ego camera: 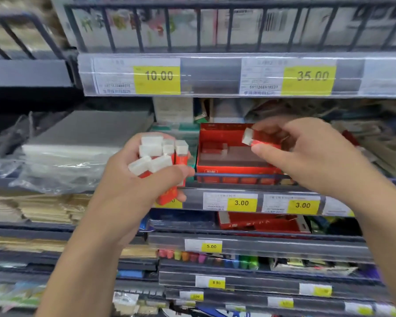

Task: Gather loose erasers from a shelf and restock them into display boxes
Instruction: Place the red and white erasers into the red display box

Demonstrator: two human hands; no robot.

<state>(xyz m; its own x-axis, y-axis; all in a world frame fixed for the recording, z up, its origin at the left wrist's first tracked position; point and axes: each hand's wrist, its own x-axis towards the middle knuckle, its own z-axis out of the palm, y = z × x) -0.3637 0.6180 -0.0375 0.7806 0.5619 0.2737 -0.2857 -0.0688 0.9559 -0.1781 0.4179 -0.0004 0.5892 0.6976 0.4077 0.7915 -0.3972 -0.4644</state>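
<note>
My left hand (137,186) grips a bunch of several white erasers in red sleeves (157,154), their white ends pointing up, in front of the shelf. My right hand (311,156) pinches one eraser (249,137) between thumb and fingers, held over the open red display box (215,167). The box stands on the middle shelf behind a blue wire rail. It looks mostly bare inside, with one or two erasers (224,149) standing near its back left.
Wrapped grey packs (78,138) lie left of the box. Price strips marked 3.00 (241,202) run along the shelf edge below. A second red box (261,223) sits one shelf down. Coloured markers (206,257) fill lower rows. A wire-fronted shelf (215,26) hangs above.
</note>
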